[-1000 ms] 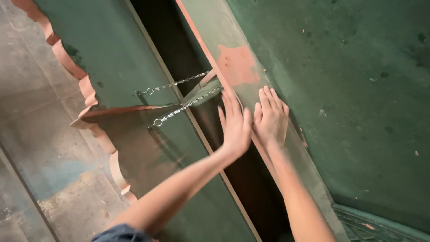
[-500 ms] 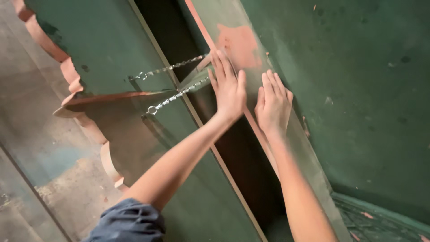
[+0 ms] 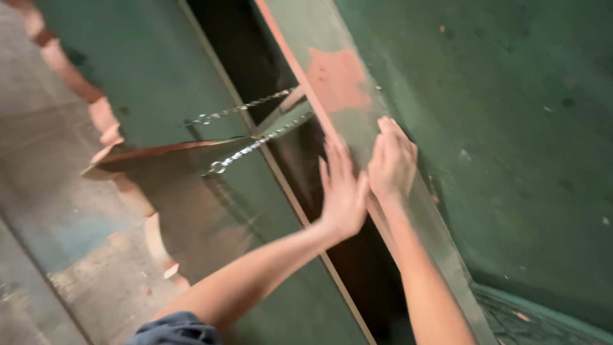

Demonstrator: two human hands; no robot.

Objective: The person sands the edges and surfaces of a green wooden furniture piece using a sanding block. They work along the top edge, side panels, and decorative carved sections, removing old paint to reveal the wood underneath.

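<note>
Green-painted door leaf (image 3: 357, 121), worn to a reddish patch, standing ajar beside a dark gap (image 3: 255, 70); a second green leaf (image 3: 147, 70) on the other side of the gap, a twisted metal chain (image 3: 255, 144) running across between the two.

Risk: fingers are lying close to the leaf's edge at the gap, so a sudden swing could likely pinch them; the chain could snag or pull taut and jolt the leaf.

Left hand (image 3: 341, 188): reaching forward on an outstretched forearm, palm open, fingers spread, pressing flat at the edge of the worn leaf; gripping nothing.

Right hand (image 3: 391, 161): lying just beside the left, fingers extended and flat on the same leaf's face; also grasping nothing.

Adjacent: rough green wall (image 3: 511, 128); bare concrete floor (image 3: 57, 211).
</note>
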